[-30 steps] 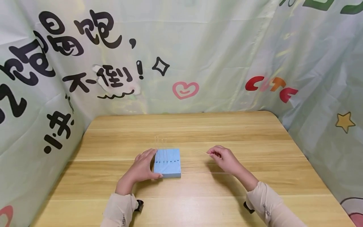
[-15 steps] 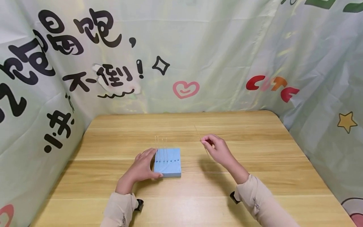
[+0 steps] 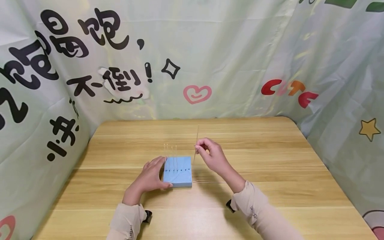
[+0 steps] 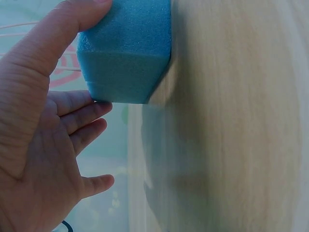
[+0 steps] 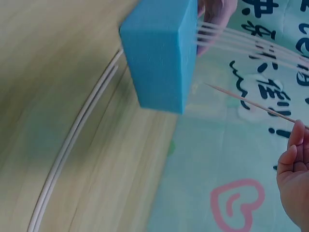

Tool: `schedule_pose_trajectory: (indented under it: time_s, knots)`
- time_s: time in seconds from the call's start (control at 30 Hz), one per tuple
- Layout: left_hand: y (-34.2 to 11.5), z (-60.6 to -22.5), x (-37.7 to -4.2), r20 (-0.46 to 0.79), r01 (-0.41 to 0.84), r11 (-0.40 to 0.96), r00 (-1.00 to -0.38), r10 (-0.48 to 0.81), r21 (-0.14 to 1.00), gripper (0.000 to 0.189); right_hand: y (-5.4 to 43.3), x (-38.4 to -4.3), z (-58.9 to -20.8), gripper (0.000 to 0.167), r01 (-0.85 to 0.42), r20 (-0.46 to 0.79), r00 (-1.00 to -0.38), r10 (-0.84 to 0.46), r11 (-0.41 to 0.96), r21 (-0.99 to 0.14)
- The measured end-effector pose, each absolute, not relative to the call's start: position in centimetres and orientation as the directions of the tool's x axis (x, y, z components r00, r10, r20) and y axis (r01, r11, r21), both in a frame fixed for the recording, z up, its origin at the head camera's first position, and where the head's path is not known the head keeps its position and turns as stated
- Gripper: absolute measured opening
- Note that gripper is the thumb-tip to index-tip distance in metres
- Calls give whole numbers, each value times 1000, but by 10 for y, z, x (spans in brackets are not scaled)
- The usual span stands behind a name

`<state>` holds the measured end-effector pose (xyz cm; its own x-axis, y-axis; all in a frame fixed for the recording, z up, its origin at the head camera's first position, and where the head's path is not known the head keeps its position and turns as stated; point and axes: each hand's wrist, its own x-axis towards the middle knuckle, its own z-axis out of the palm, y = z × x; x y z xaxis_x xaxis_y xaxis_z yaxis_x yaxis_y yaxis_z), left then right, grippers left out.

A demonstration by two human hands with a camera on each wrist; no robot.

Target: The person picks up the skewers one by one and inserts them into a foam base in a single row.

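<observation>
A blue foam block [image 3: 184,180] with a row of dark dots across its top sits on the table. Several thin skewers [image 5: 241,39] stand upright in its left part. My left hand [image 3: 150,176] grips the block from the left, thumb at the near side and fingers at the far left edge. To the right of the block, my right hand [image 3: 213,156] pinches one skewer [image 5: 256,103] between thumb and fingertips. It is held near upright above the table, and its pointed lower end shows in the right wrist view, apart from the block.
A few loose skewers [image 3: 210,182] lie flat on the wooden table [image 3: 270,206], right of the block and partly behind the right forearm. A printed cloth [image 3: 234,66] surrounds the table at the back and sides.
My right hand has moved left toward the block, turning its skewer from nearly flat to nearly upright. My left hand and the block have stayed in place.
</observation>
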<state>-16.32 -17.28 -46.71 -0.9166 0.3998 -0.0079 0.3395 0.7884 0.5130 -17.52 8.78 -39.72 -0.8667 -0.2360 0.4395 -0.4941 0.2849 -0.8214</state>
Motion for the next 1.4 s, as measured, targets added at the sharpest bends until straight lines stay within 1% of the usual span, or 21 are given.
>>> schedule_pose_trajectory:
  time_s: [0.23,0.47,0.63,0.8,1.03,1.2,1.4]
  knots:
    - [-173,-467,-163,-11,337,790,-917,398,513,107,68,-175,-402,5,-544,479,-834,-272,264,-797]
    - [-173,-467,-164,-7,341,789,-916,401,510,108,58,-177,-407,6,-602,534,-795,-288,264,-754]
    - [-173,-467,-165,-9,347,796,-915,404,497,107,55,-178,-410,6,-616,541,-784,-305,278,-737]
    - [-173,-467,-165,-13,342,793,-915,403,504,108,54,-179,-414,8,-643,558,-764,-323,306,-702]
    - [-173,-468,-166,0,352,794,-914,405,496,108,51,-176,-422,8,-656,548,-752,-366,336,-676]
    - [-173,-467,-165,-3,349,795,-915,403,497,108,49,-175,-431,8,-687,572,-725,-383,345,-640]
    - [-173,-466,-164,-6,347,797,-916,402,494,109,47,-173,-442,9,-674,545,-736,-401,364,-643]
